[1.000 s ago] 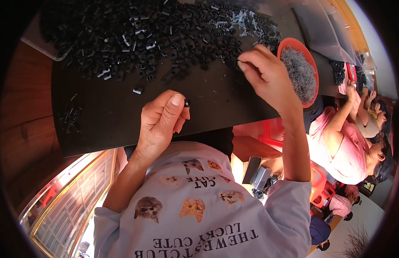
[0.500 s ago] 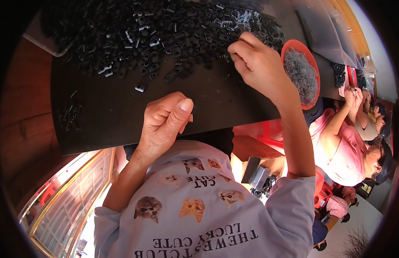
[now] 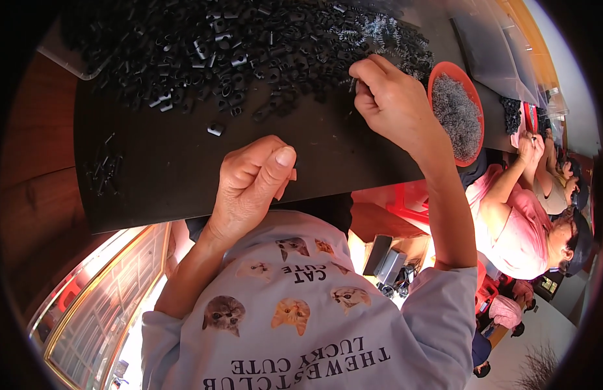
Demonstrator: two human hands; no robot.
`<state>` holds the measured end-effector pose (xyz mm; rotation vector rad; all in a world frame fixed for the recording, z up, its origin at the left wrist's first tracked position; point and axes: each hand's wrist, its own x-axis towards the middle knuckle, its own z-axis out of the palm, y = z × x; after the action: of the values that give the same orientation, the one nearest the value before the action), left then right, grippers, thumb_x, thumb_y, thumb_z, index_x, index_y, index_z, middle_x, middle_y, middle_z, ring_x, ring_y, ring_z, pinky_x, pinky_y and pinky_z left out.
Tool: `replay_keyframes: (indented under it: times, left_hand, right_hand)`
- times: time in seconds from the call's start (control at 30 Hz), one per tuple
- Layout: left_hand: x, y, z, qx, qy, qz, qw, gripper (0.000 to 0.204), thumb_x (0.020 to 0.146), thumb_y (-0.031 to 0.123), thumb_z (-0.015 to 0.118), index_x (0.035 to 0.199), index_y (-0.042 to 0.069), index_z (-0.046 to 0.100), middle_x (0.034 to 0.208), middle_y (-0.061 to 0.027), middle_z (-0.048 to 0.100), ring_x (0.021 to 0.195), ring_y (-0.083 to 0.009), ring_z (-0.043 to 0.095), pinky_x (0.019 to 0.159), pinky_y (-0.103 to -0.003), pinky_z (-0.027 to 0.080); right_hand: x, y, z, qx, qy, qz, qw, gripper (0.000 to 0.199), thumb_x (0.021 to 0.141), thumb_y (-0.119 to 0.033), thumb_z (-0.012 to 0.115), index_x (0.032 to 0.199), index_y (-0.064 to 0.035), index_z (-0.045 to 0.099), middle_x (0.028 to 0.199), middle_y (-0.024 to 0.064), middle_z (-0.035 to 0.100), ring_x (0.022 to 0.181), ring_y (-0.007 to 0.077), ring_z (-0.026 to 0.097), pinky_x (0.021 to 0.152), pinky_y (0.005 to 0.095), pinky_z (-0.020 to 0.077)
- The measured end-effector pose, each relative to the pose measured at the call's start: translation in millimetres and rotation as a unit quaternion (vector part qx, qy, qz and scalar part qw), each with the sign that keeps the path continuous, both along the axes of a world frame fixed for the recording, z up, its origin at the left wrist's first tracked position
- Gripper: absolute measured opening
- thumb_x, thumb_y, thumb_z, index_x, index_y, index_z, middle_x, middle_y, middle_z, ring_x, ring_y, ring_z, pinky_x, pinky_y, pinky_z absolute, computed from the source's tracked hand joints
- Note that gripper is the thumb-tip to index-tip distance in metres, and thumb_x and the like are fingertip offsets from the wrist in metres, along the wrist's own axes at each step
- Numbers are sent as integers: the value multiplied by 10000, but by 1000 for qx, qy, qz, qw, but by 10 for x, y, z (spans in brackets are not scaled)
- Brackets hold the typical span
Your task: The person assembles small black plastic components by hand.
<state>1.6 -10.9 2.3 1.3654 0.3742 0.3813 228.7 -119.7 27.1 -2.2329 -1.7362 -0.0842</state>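
Near the table's front edge, my left hand (image 3: 253,179) is closed, thumb pressed down on curled fingers. Whatever it may hold is hidden inside. My right hand (image 3: 396,107) pinches thumb and forefinger together just above the near right edge of a heap of small black tubular parts (image 3: 217,55). A tiny piece at its fingertips is too small to make out. Beyond that hand, a patch of small metal springs (image 3: 383,32) lies on the heap. One black part (image 3: 216,129) lies apart from the heap, beyond my left hand.
An orange-red bowl (image 3: 434,73) full of fine springs stands right of my right hand. Thin black pieces (image 3: 105,170) lie on the dark table (image 3: 165,182) at left. Clear plastic bins (image 3: 493,49) stand far right. Co-workers, one in a pink shirt (image 3: 516,231), sit to the right.
My right hand has shifted slightly nearer and to the right, its pinch still closed. My left hand stays closed and has barely moved.
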Motion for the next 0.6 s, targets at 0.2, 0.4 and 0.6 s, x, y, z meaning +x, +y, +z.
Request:
replay_keyframes:
  times: [0.2,0.4,0.6]
  left_hand:
    - [-2,3,9,-3,0,0,1000,403,1011,304,529,741,9,574,684,-9,527,536,-55,462,500,-225,368]
    - [1,-8,-11,2,-6,8,1000,397,1012,314,525,759,12,577,682,-9,541,534,-54,467,495,-218,370]
    - [-22,-7,3,-18,19,18,999,436,1022,365,488,772,21,581,670,-9,558,526,-54,468,495,-207,378]
  right_hand:
    - [-24,13,-31,-6,-1,7,1000,127,778,-38,606,890,-53,547,878,87,579,735,332,627,572,443,501]
    - [-22,-25,3,7,9,-8,1000,102,787,-49,611,875,-48,559,890,87,582,752,327,634,582,452,507]
    - [-27,77,-31,-83,-61,-5,995,87,786,-77,621,853,-45,575,864,95,598,740,328,641,597,436,512]
